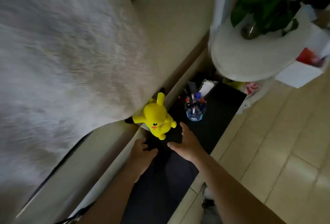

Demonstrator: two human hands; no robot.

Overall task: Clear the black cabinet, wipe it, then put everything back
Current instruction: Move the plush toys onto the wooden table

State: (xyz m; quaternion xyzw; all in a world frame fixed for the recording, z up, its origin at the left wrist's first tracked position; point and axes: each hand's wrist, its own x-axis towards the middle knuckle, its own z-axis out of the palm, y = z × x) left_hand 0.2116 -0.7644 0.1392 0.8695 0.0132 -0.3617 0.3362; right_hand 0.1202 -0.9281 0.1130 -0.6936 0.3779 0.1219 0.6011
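Centre frame, your right hand [185, 145] spreads open beside the yellow plush [157, 118] on the black cabinet [223, 107]. Your left hand [142, 152]: cannot tell.

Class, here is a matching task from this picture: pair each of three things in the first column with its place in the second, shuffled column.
Things:
1 yellow plush toy
2 pen cup
3 green plant

Places:
A on top of the white round unit
B out on the black cabinet top
C at the cabinet's edge beside the fuzzy white fabric

Pairs: 1-C, 2-B, 3-A
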